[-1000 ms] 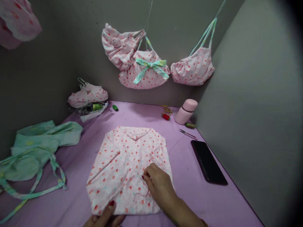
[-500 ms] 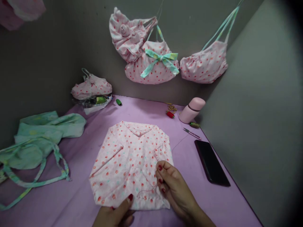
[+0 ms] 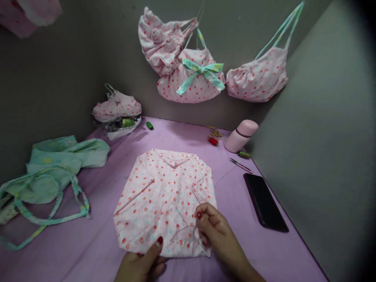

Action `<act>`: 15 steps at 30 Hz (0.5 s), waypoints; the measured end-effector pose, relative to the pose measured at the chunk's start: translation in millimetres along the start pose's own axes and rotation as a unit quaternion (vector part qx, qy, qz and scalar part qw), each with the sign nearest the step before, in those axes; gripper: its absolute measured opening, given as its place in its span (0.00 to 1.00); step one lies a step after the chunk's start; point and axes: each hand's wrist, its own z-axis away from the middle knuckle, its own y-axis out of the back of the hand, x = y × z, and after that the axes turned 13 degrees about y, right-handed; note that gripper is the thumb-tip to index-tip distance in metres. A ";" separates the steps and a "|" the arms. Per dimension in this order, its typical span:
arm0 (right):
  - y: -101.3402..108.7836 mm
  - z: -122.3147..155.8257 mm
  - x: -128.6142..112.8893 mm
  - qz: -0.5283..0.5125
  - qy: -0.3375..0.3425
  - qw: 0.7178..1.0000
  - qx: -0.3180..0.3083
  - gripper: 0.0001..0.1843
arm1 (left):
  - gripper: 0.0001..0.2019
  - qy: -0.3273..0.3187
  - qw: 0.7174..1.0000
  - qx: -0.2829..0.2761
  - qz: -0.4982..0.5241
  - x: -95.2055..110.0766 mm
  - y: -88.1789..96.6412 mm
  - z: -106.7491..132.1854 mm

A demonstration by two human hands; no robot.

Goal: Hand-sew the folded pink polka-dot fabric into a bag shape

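Observation:
A pale pink cloth piece with red flower dots [image 3: 164, 196] lies spread on the table before me, its top edge folded into a V. My left hand [image 3: 147, 260] grips its near edge, thumb on top and fingers underneath. Over the cloth's lower right part, my right hand [image 3: 216, 231] is closed in a pinch. A thin sewing thread [image 3: 179, 230] loops from the near hem up to these fingers. Whether a needle is between them I cannot make out.
Right: black phone [image 3: 266, 201], thread snips [image 3: 241, 165], pink flask [image 3: 241, 136], red thread spool [image 3: 213, 141]. Left: green cloth with straps [image 3: 55, 164]. At the back, a plastic packet [image 3: 125, 127] and green spool [image 3: 149, 125]. Dotted bags [image 3: 190, 86] hang on the wall.
My right hand has moved slightly down, its fingers curled closer to the cloth. My left hand keeps its hold on the near edge. The whole view has shifted a little.

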 end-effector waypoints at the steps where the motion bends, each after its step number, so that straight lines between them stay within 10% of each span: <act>1: -2.1 2.6 2.5 0.048 0.005 0.998 -0.043 0.13 | 0.25 0.013 1.000 -0.012 0.024 0.8 -1.2 2.0; 7: -13.2 13.5 10.3 0.322 0.085 0.922 -0.199 0.10 | 0.25 0.022 0.999 -0.039 0.018 1.3 -1.5 1.8; 15: -13.2 14.8 12.0 0.346 0.100 0.905 -0.226 0.14 | 0.25 0.015 0.999 -0.033 -0.040 0.3 4.3 -3.8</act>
